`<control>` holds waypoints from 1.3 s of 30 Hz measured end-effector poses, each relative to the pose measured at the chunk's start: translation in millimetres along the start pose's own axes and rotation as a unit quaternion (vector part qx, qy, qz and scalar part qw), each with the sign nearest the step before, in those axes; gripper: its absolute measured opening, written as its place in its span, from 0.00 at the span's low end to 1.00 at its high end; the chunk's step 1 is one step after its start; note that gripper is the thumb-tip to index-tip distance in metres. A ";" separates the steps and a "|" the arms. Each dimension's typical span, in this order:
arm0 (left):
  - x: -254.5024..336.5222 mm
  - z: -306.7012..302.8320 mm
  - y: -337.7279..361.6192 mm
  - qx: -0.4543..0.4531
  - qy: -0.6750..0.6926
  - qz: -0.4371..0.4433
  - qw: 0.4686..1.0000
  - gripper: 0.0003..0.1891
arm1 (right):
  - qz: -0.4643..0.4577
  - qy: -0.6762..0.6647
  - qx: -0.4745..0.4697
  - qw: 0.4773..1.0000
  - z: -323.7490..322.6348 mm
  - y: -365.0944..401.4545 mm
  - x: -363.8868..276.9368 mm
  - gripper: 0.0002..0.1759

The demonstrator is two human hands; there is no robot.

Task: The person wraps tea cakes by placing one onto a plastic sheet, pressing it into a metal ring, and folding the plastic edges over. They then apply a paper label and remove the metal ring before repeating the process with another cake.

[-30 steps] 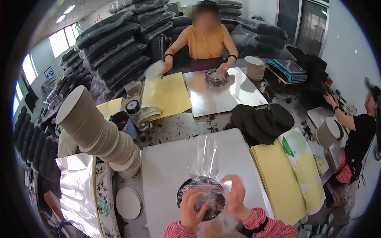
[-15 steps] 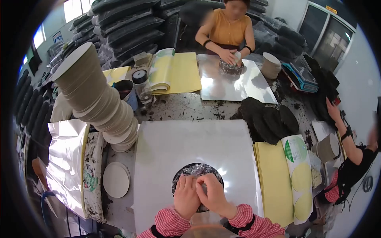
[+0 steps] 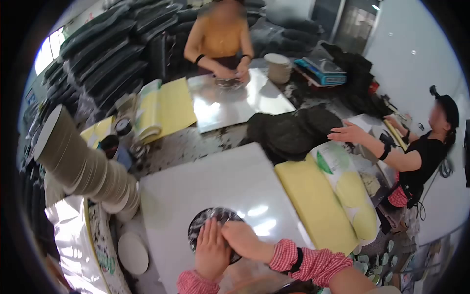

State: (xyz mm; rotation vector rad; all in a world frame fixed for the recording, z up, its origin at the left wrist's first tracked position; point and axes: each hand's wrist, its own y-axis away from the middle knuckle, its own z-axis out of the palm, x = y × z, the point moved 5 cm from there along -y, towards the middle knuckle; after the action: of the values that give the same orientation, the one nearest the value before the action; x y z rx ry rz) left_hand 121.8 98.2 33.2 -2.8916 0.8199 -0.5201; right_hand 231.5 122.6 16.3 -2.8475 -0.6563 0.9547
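Observation:
A round black piece with clear, crinkled plastic film (image 3: pixel 215 213) lies on a pale metal sheet (image 3: pixel 181 188) in front of me. My left hand (image 3: pixel 213 247) rests on it, its fingers stretched out side by side over the near part. Right against it, my right hand (image 3: pixel 247 240) is curled over the right side of the piece. Its fingertips are hidden, and I cannot make out what they grip. Both hands cover much of the round piece.
A tall, leaning stack of pale discs (image 3: pixel 81 164) stands left. Dark round pads (image 3: pixel 286 134) and yellow sheets (image 3: pixel 318 210) lie right. A person in orange (image 3: pixel 220 36) works on another metal sheet opposite. Another person's hand (image 3: pixel 350 133) reaches over the dark pads.
The view has swung right. My left hand's fingers now lie flatter on the round piece, with the right hand curled beside it. The person at right has reached in toward the dark pads.

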 end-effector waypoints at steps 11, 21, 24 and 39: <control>4.7 -3.9 -2.0 -0.070 -0.007 -0.030 0.997 0.37 | 0.163 0.297 0.291 0.895 -198.7 102.5 283.6 0.04; 7.5 -6.5 -0.3 -0.041 -0.008 -0.021 0.999 0.33 | 0.194 0.288 0.269 0.898 -216.6 104.6 324.3 0.11; 6.5 -3.7 -0.1 -0.042 -0.012 -0.001 0.999 0.35 | 0.236 0.118 0.363 0.893 -231.7 99.3 298.0 0.11; -4.2 -3.5 5.2 0.101 0.204 -0.021 0.974 0.17 | -0.149 -0.020 0.054 0.987 -47.4 66.4 -21.4 0.11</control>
State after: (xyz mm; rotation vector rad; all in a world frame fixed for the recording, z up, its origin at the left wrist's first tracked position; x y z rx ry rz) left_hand 114.7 96.0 34.2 -2.6547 0.6980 -1.1555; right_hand 269.0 56.7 53.5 -2.5456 -0.9677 0.9670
